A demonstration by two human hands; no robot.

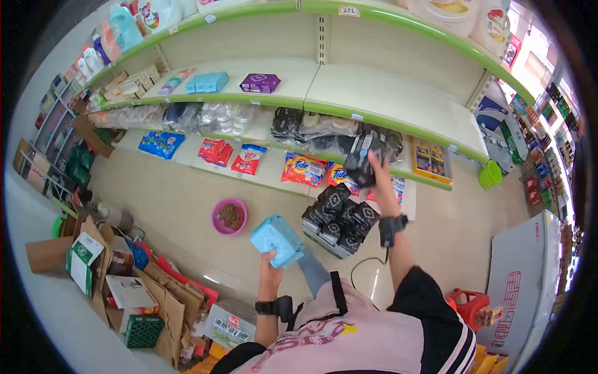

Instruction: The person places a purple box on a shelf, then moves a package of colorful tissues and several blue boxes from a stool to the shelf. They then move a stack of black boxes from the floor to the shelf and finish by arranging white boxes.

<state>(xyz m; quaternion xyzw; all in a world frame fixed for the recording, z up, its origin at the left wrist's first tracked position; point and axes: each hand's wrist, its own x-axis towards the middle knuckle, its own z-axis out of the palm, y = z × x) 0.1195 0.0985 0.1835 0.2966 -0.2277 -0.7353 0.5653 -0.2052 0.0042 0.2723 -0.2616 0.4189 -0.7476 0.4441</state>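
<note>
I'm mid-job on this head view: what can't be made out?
Head view, all:
Most left hand fingers: behind the light blue packaging.
Part of the right-hand Tide bag of the two orange ones: behind the black package in the right hand.
Carton floor: under black packs.
White jug, upper right: cut off by the top edge.
Pink bowl contents: too small to identify.

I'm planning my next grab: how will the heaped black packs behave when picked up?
The black packs may slide or topple, since they lie at mixed angles. They're probably light: the right hand holds similar packaging unaided. Boxy shapes suggest modest stiffness.
</note>
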